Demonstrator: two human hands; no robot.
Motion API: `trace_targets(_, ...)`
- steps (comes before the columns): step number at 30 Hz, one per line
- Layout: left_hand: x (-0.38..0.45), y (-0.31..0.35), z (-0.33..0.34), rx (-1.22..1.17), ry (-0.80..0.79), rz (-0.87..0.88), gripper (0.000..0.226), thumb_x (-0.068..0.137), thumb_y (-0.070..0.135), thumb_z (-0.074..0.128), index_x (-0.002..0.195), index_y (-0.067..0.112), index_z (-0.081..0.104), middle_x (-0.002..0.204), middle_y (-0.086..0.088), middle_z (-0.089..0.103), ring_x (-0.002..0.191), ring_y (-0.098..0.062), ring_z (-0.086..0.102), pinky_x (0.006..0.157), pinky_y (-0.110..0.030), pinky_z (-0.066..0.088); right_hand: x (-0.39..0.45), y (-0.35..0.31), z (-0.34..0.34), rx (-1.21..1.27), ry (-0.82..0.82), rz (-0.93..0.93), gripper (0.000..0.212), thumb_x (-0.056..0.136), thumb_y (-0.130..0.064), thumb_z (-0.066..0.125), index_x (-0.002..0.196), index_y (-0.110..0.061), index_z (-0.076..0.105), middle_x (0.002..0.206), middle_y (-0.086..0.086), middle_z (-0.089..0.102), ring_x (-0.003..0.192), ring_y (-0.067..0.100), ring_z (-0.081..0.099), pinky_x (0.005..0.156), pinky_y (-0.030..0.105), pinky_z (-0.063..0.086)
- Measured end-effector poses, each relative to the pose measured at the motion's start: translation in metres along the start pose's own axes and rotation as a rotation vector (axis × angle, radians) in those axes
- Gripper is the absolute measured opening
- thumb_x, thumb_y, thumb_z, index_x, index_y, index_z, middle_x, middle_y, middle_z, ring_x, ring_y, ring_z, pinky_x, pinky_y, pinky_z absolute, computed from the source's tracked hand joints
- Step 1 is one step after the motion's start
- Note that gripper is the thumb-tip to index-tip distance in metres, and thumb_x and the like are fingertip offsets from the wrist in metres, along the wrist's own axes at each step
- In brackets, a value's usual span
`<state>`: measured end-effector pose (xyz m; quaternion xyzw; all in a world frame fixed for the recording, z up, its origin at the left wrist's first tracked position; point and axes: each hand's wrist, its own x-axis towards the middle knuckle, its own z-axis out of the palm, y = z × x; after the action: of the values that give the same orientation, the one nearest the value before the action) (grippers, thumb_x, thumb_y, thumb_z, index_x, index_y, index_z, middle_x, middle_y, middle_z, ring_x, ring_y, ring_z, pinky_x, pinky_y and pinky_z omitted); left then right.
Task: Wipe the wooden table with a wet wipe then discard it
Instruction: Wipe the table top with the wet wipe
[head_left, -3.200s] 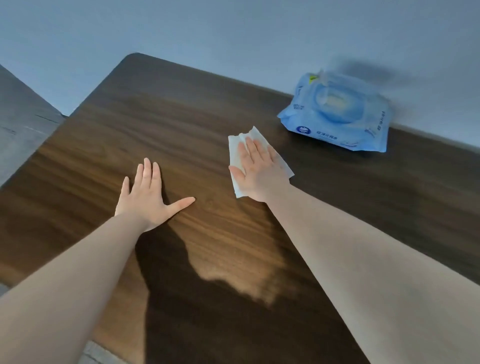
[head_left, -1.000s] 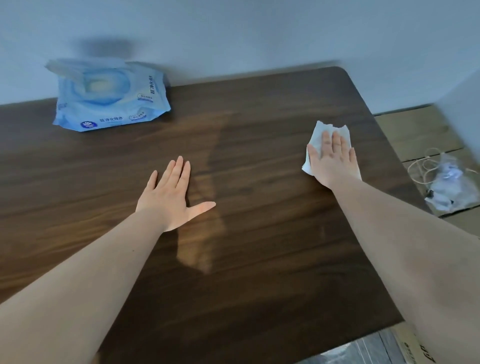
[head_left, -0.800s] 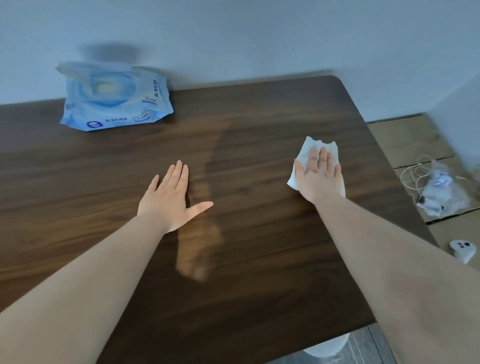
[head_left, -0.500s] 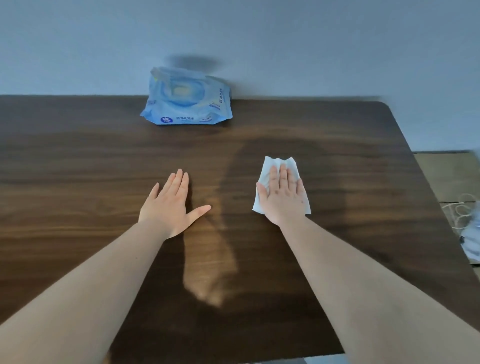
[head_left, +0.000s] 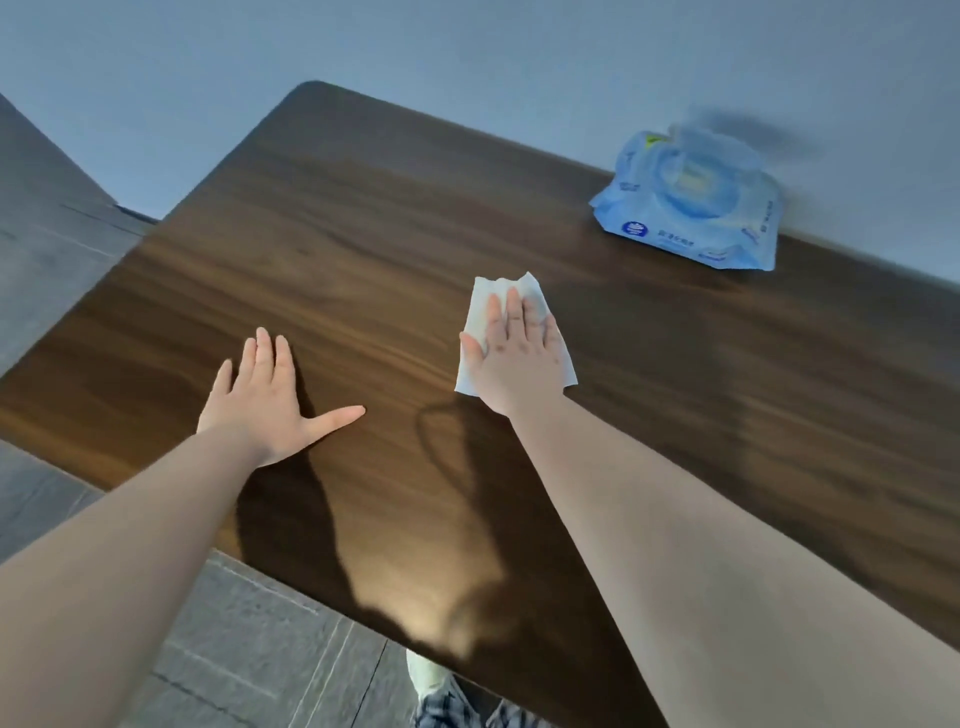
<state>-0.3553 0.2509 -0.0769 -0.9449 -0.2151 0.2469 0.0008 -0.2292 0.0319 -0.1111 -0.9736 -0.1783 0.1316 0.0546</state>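
Note:
A dark wooden table (head_left: 363, 234) fills most of the view. A white wet wipe (head_left: 488, 301) lies flat on it near the middle. My right hand (head_left: 519, 358) presses down on the wipe with flat, spread fingers, and the wipe's far edge and corners stick out around the hand. My left hand (head_left: 270, 400) rests palm down on the bare wood to the left of the wipe, fingers apart, holding nothing.
A blue pack of wet wipes (head_left: 691, 208) lies at the table's far right by the grey wall. Grey floor tiles (head_left: 249, 654) show past the table's left and near edges. A foot and patterned trouser leg (head_left: 441, 696) appear below the near edge.
My right hand has slid the wipe leftwards from the table's right side to its middle. My head has turned left, so the pack now appears at the right. The left hand has stayed put.

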Motion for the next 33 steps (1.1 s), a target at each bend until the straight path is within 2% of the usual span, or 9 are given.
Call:
trace_targets(8, 0.007, -0.017, 0.016, -0.138, 0.047, 0.008, 0.130, 0.053, 0.096, 0.010, 0.147, 0.009, -0.016, 0.158, -0.005, -0.020, 0.145, -0.018, -0.018, 0.118, -0.045, -0.004, 0.052, -0.095, 0.005, -0.034, -0.018, -0.192, 0.065, 0.099, -0.051, 0.014, 0.153, -0.019, -0.001, 0.162, 0.004, -0.006, 0.148, 0.024, -0.009, 0.119, 0.041, -0.006)
trace_targets(15, 0.010, -0.022, 0.021, -0.165, 0.094, 0.019, 0.129, 0.053, 0.096, 0.010, 0.148, 0.013, -0.013, 0.159, -0.004, -0.017, 0.145, -0.020, -0.016, 0.117, -0.046, -0.006, 0.089, -0.171, 0.013, -0.065, 0.035, -0.329, 0.065, 0.099, -0.052, 0.018, 0.153, -0.017, 0.006, 0.162, 0.008, 0.004, 0.148, 0.025, 0.003, 0.119, 0.044, 0.001)
trace_targets(20, 0.011, -0.023, 0.019, -0.188, 0.083, 0.027, 0.135, 0.040, 0.094, -0.006, 0.147, 0.014, -0.017, 0.158, -0.003, -0.020, 0.144, -0.019, -0.019, 0.118, -0.046, -0.008, 0.104, -0.212, 0.017, -0.085, 0.004, -0.457, 0.064, 0.099, -0.052, 0.013, 0.153, -0.019, 0.005, 0.162, 0.008, 0.003, 0.149, 0.026, 0.001, 0.120, 0.044, 0.001)
trace_targets(23, 0.010, -0.023, 0.019, -0.191, 0.082, 0.031, 0.134, 0.041, 0.095, -0.003, 0.147, 0.014, -0.017, 0.158, -0.003, -0.020, 0.145, -0.020, -0.018, 0.118, -0.046, -0.008, 0.106, -0.213, 0.019, -0.080, 0.004, -0.505, 0.063, 0.099, -0.051, 0.012, 0.152, -0.020, 0.003, 0.162, 0.008, 0.002, 0.149, 0.025, 0.000, 0.119, 0.043, 0.000)
trace_targets(27, 0.010, -0.023, 0.020, -0.176, 0.096, 0.032, 0.125, 0.055, 0.094, 0.012, 0.148, 0.015, -0.016, 0.158, -0.004, -0.017, 0.145, -0.021, -0.015, 0.116, -0.045, -0.007, 0.096, -0.194, 0.021, -0.093, -0.002, -0.547, 0.065, 0.098, -0.053, 0.012, 0.153, -0.020, 0.003, 0.162, 0.005, 0.002, 0.149, 0.022, 0.001, 0.120, 0.043, 0.003)
trace_targets(33, 0.003, -0.019, 0.014, -0.070, 0.043, 0.039, 0.125, 0.061, 0.092, 0.010, 0.148, 0.005, -0.012, 0.158, -0.010, -0.016, 0.146, -0.022, -0.013, 0.118, -0.042, 0.000, 0.053, -0.124, 0.015, -0.068, 0.016, -0.422, 0.066, 0.098, -0.054, 0.015, 0.153, -0.020, 0.004, 0.162, 0.002, 0.004, 0.149, 0.020, 0.005, 0.120, 0.040, 0.003)
